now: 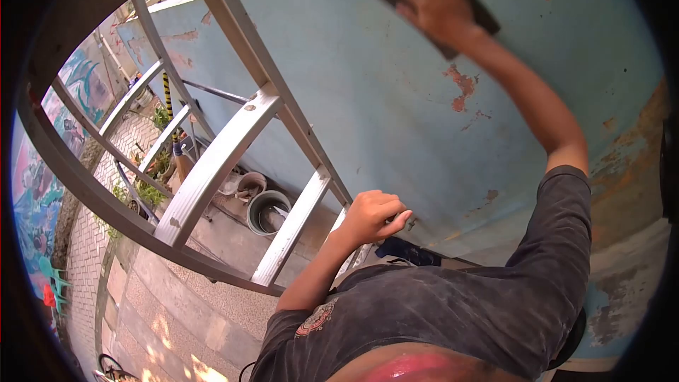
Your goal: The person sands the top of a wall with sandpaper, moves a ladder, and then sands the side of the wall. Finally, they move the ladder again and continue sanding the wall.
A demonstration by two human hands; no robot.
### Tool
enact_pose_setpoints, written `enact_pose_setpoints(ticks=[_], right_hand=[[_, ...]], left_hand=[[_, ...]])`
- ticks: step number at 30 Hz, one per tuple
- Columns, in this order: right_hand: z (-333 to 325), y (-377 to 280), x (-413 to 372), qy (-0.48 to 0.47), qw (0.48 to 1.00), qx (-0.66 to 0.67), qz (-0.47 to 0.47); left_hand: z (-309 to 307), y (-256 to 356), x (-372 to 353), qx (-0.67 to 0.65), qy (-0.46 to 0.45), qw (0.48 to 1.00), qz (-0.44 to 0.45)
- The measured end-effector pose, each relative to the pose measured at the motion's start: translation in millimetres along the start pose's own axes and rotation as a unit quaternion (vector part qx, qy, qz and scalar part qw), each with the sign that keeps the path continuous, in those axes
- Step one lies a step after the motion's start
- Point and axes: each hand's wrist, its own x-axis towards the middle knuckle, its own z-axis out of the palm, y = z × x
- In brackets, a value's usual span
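High on the light blue wall [403, 113], my right hand [431, 3] presses a dark, rectangular sheet of sandpaper [475, 8] against the surface. Its fingers are spread over the sheet, and both are slightly blurred. Below them the paint has flaked off in a reddish patch [461, 88]. My left hand [375, 216] is curled into a loose fist in front of my chest, thumb pointing right. I see nothing in it. It is close to the metal stepladder [219, 163], beside the lower rungs.
At the wall's foot, beyond the ladder, stand a grey bucket [269, 212] and a smaller pot [251, 185]. A broom [182, 159] leans behind the ladder. Paving [170, 304] lies far below. A painted mural wall [42, 198] and a green chair [53, 272] are at left.
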Motion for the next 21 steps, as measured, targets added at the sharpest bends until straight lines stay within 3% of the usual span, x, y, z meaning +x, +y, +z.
enact_pose_setpoints(ticks=[1, 3, 6, 8, 9, 12, 14, 17, 19, 20, 21], right_hand=[[-24, 57, 28, -0.004, 1.000, -0.004, 0.003], [-55, 142, 53, 0.180, 0.948, -0.169, 0.199], [-64, 136, 34, 0.171, 0.926, -0.196, 0.272], [-51, 55, -1, 0.116, 0.963, -0.102, 0.221], [-19, 14, -24, -0.030, 0.975, -0.060, 0.212], [63, -134, -141, -0.129, 0.985, 0.082, -0.082], [67, -166, -202, -0.201, 0.946, 0.141, -0.211], [58, -120, -175, -0.181, 0.948, 0.206, -0.161], [18, -47, -102, -0.053, 0.992, 0.091, -0.071], [8, 0, -67, -0.059, 0.991, 0.092, -0.071], [-18, 32, -38, 0.031, 0.999, 0.014, 0.015]], left_hand=[[4, -1, 6, -0.012, -0.011, 1.000, 0.012], [9, -2, 17, -0.021, -0.020, 0.999, 0.020], [15, -3, 25, -0.032, -0.030, 0.999, 0.028], [20, -4, 27, -0.037, -0.034, 0.998, 0.033], [22, -6, 26, -0.040, -0.038, 0.998, 0.035], [27, -2, 23, -0.050, -0.049, 0.997, 0.037], [24, 2, 22, -0.050, -0.065, 0.996, 0.041], [22, 1, 19, -0.048, -0.060, 0.997, 0.032], [26, -1, 19, -0.057, -0.065, 0.996, 0.025], [28, 0, 20, -0.053, -0.069, 0.996, 0.031], [30, 0, 23, -0.049, -0.074, 0.995, 0.037]])
